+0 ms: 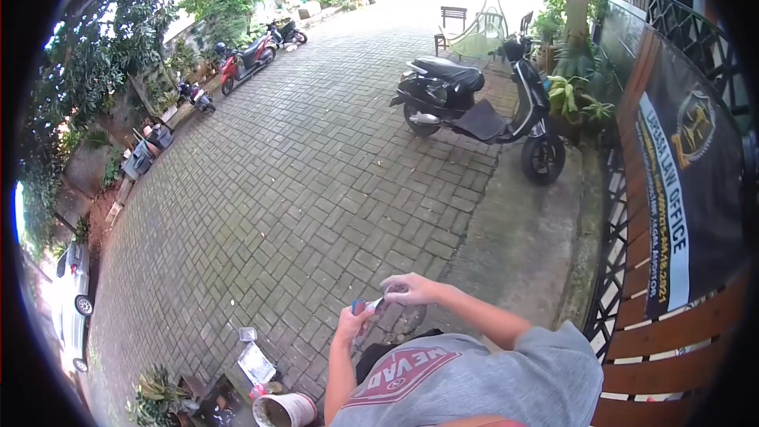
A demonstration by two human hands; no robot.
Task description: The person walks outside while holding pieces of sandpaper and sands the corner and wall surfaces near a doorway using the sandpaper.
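Note:
My left hand [352, 323] is closed around a small object with a blue part [358, 306]; it is too small to name its kind. A thin grey and dark piece [377, 303] runs from there towards my right hand [409, 290]. My right hand's fingers are bent and pinched together at the dark end of that piece. Whether both hands grip one thing or two, I cannot tell. Both hands are close together in front of my grey shirt [466, 379], above the brick paving.
At the lower left stand a white bucket [300, 409], a clear tray [257, 364] and a potted plant [158, 395]. A black scooter [474, 103] is parked ahead on the right, near a wooden fence [656, 372] with a banner [688, 182]. Motorbikes [249, 62] line the far left.

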